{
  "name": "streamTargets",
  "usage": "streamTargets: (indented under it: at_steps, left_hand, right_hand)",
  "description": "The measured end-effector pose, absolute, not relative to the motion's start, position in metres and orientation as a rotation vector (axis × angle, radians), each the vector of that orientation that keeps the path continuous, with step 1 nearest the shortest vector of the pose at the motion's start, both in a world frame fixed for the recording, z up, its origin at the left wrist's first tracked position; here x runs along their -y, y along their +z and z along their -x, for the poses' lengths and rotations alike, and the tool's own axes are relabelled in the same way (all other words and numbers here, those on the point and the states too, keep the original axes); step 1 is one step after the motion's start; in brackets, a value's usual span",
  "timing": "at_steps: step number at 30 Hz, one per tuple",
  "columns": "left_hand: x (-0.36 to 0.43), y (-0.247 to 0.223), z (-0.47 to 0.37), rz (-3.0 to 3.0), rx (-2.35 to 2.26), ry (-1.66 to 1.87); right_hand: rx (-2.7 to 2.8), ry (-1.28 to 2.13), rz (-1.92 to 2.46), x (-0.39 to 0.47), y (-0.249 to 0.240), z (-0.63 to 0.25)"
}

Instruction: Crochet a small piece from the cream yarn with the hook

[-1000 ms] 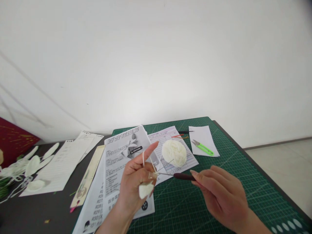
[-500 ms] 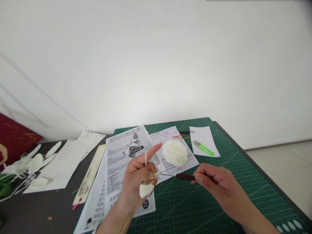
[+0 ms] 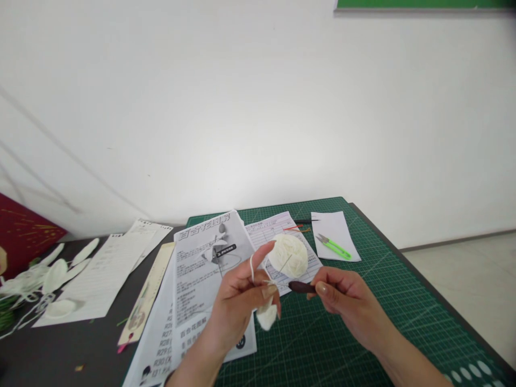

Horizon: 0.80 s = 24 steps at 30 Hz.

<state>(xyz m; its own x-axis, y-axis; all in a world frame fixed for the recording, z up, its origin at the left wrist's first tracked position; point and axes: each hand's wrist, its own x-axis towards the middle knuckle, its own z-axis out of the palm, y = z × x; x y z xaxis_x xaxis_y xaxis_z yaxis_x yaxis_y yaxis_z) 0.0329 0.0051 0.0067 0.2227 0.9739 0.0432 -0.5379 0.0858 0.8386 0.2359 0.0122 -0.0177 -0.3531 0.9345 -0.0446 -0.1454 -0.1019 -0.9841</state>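
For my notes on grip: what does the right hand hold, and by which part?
The right hand holds the hook by its dark handle, pinched in the fingers.

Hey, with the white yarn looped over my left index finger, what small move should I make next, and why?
Probably catch the white yarn with the slim dark-handled hook: your right hand points its shaft toward your left, the strand loops round the raised index finger, and your left hand seems to pinch the small white crocheted piece.
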Motion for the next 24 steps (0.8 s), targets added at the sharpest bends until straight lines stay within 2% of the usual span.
streamTargets:
  at_steps: [6, 11, 15, 24]
  left_hand:
    - [-0.004, 0.003, -0.035, -0.938, -0.664, 1.210]
    - [-0.004, 0.002, -0.035, -0.961, -0.590, 1.231]
    - [-0.003, 0.001, -0.038, -0.967, -0.573, 1.203]
    - [-0.005, 0.007, -0.034, -0.845, -0.544, 1.256]
  right_hand:
    - [0.990, 1.667, 0.875, -0.012, -0.014, -0.230]
    - [0.609, 1.809, 0.629, -0.016, -0.016, -0.219]
    - [0.610, 1.830, 0.524, -0.014, -0.015, -0.204]
    - [0.596, 1.709, 0.594, -0.015, -0.009, -0.201]
